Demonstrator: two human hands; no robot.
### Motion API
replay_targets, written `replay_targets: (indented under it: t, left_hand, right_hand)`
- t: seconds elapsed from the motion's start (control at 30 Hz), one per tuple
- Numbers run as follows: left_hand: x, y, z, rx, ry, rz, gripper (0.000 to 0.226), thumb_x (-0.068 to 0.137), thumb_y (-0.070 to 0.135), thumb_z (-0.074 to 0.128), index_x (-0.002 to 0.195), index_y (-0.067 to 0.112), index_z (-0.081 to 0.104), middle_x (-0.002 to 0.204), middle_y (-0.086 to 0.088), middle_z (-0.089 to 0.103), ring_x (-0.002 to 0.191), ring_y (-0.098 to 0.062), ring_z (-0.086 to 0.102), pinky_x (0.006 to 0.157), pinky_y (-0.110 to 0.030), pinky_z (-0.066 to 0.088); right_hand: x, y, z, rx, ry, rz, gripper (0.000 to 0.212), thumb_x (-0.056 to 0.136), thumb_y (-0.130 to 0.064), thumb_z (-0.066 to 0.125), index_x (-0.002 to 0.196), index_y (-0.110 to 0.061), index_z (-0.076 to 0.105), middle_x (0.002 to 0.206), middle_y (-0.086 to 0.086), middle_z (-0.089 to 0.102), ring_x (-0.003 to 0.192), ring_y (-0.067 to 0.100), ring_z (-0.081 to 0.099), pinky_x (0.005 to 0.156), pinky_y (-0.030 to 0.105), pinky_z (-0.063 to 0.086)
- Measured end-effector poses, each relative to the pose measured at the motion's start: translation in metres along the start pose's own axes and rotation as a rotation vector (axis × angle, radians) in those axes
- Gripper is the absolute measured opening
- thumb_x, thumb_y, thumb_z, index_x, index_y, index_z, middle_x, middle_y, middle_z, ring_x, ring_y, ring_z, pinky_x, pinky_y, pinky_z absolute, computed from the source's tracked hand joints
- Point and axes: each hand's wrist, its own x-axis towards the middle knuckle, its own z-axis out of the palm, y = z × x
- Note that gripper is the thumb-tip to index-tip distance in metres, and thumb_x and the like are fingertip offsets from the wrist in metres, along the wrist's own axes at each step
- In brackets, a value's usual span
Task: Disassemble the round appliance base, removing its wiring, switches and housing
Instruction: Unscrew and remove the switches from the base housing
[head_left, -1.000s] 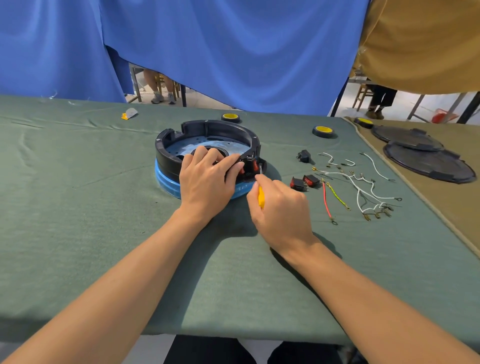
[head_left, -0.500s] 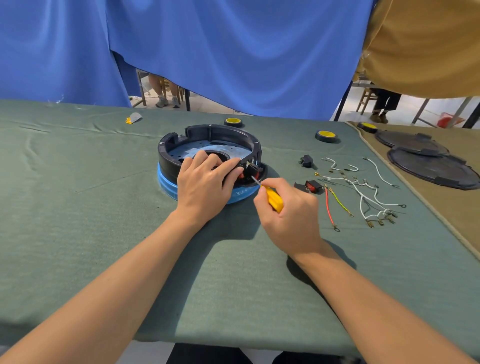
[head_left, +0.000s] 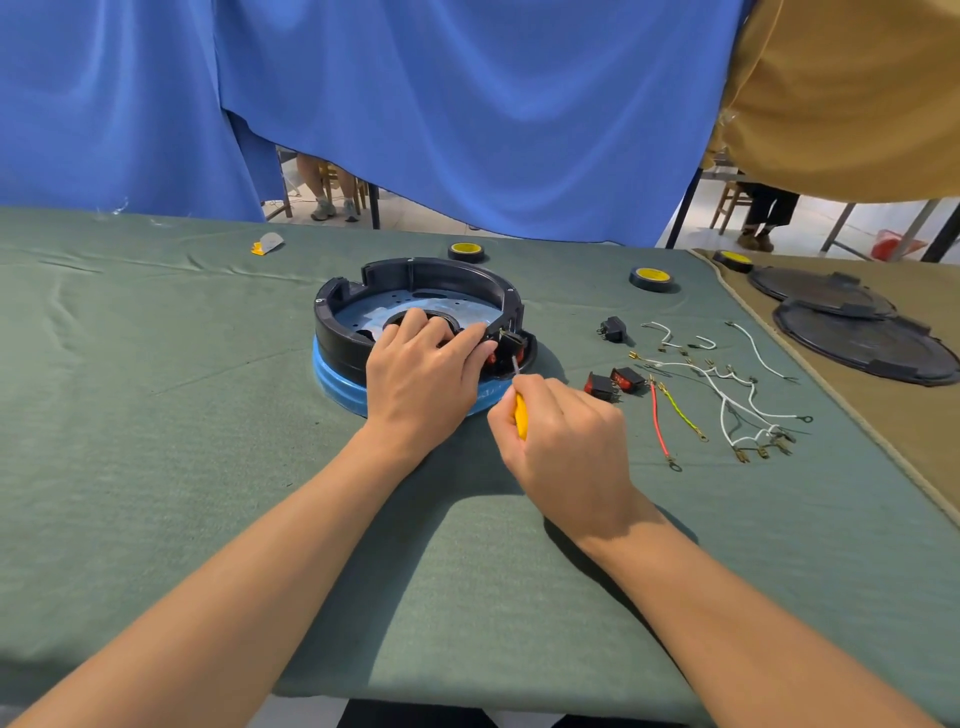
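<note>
The round appliance base (head_left: 415, 280), a black ring on a blue bottom, sits on the green cloth in the middle. My left hand (head_left: 423, 374) grips its near rim, fingers curled over the edge into the opening. My right hand (head_left: 563, 436) holds a small yellow-handled screwdriver (head_left: 519, 410); its thin shaft points up into a red and black switch (head_left: 506, 351) mounted at the base's right side. Two removed red rocker switches (head_left: 615, 382) and loose white, red and yellow-green wires (head_left: 727, 395) lie to the right.
A small black part (head_left: 612, 329) lies right of the base. Three yellow-topped tape rolls (head_left: 650, 278) sit near the far edge. Two dark round covers (head_left: 862, 343) rest on a tan cloth at right. A yellow and grey scrap (head_left: 266, 243) lies far left. Blue curtains hang behind.
My right hand swung the screwdriver: it tilted out to the right half a second ago and now stands steeper again, tip at the switch. The left hand stays on the rim.
</note>
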Motion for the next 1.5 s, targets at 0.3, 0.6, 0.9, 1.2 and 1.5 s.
replay_targets:
  t: [0.3, 0.6, 0.9, 1.2, 1.5]
  left_hand:
    - [0.003, 0.013, 0.000, 0.113, 0.017, 0.011, 0.025, 0.094, 0.037, 0.058, 0.087, 0.021, 0.076, 0.059, 0.000, 0.059, 0.064, -0.023, 0.056, 0.051, -0.032, 0.043]
    - [0.003, 0.013, -0.001, 0.102, 0.015, 0.009, 0.025, 0.094, 0.038, 0.058, 0.088, 0.022, 0.076, 0.060, 0.001, 0.061, 0.064, -0.023, 0.056, 0.052, -0.034, 0.045]
    - [0.002, 0.012, 0.001, 0.082, 0.000, 0.009, 0.027, 0.096, 0.038, 0.055, 0.091, 0.021, 0.076, 0.063, 0.001, 0.063, 0.065, -0.023, 0.056, 0.053, -0.035, 0.045]
    - [0.001, -0.010, 0.000, -0.024, 0.013, 0.018, 0.021, 0.094, 0.037, 0.061, 0.095, 0.024, 0.077, 0.064, 0.003, 0.062, 0.067, -0.025, 0.055, 0.059, -0.032, 0.042]
    - [-0.002, -0.037, 0.001, -0.241, -0.083, -0.041, 0.029, 0.094, 0.041, 0.055, 0.104, 0.026, 0.077, 0.071, 0.006, 0.062, 0.077, -0.022, 0.052, 0.075, -0.034, 0.033]
  right_hand:
    - [0.001, 0.003, 0.000, 0.040, 0.010, 0.003, 0.020, 0.086, -0.009, 0.060, 0.066, -0.004, 0.060, 0.052, 0.006, 0.052, 0.044, 0.024, 0.049, 0.039, 0.033, 0.043]
    - [0.003, 0.013, 0.006, 0.171, -0.097, 0.042, 0.024, 0.089, -0.014, 0.053, 0.073, 0.000, 0.064, 0.056, 0.009, 0.056, 0.047, 0.027, 0.052, 0.042, 0.034, 0.045]
    - [0.006, 0.024, 0.005, 0.016, 0.079, 0.089, 0.018, 0.089, -0.008, 0.059, 0.074, 0.000, 0.064, 0.056, 0.009, 0.057, 0.046, 0.027, 0.053, 0.041, 0.031, 0.044]
    - [0.021, 0.049, -0.011, 0.321, 0.156, 0.615, 0.010, 0.085, -0.021, 0.072, 0.086, -0.011, 0.070, 0.067, -0.004, 0.064, 0.061, 0.017, 0.061, 0.065, 0.040, 0.052]
    - [0.064, 0.056, -0.005, 0.613, 0.012, 0.836, 0.037, 0.091, -0.032, 0.061, 0.061, -0.013, 0.050, 0.054, -0.003, 0.057, 0.053, 0.016, 0.048, 0.061, 0.034, 0.041]
